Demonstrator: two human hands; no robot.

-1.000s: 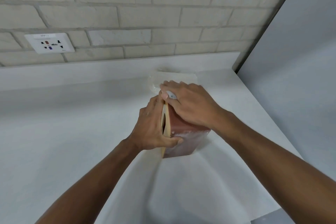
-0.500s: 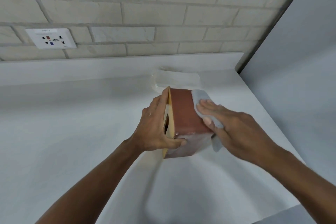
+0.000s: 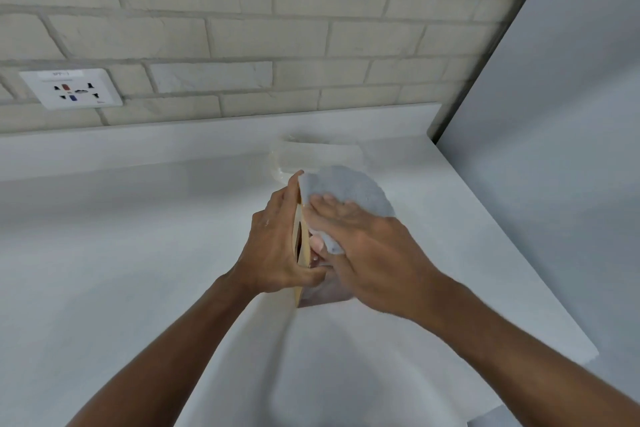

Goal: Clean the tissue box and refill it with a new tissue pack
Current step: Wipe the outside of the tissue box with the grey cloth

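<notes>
**Cloth pressed to the box at mid-frame**

The tissue box (image 3: 320, 293) stands on its side at the centre of the frame, on the white counter (image 3: 138, 236), its tan slotted face turned toward the left. The left hand (image 3: 277, 246) grips it, fingers laid up along the tan face and thumb hooked round the near edge. The right hand (image 3: 374, 253) lies over the box's upward side with fingers nearly straight, pressing a pale blue-grey cloth (image 3: 349, 189) flat against it; the cloth covers most of that side. Just behind the box, above centre, lies a clear-wrapped tissue pack (image 3: 311, 156). A wall socket (image 3: 71, 88) sits in the brick wall (image 3: 242, 28) at upper left
</notes>
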